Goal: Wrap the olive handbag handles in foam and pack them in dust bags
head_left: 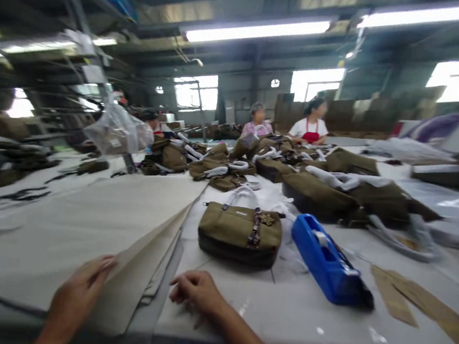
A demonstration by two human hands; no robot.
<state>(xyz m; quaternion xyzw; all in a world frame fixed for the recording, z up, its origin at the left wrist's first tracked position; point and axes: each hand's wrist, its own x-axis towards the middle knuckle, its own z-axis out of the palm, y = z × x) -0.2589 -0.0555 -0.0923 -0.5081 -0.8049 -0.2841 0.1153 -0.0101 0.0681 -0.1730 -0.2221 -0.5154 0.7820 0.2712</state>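
My left hand (80,290) pinches the edge of the top sheet in a stack of large off-white paper (71,215). Along its right side the sheet's edge is raised, and more layers show beneath. My right hand (197,290) hovers low over the white table, just right of the stack, its fingers curled with nothing seen in them. Beyond it sits an olive-green handbag (239,234) with a pale wrapped handle and a patterned strap charm. To the bag's right is a blue tape dispenser (327,260).
Olive bags with white-wrapped handles (326,194) are heaped across the back. Brown paper strips (417,304) lie at right. A clear plastic bag (118,126) hangs from a metal post at left. Several people, among them a person in a red apron (311,129), are behind the heap.
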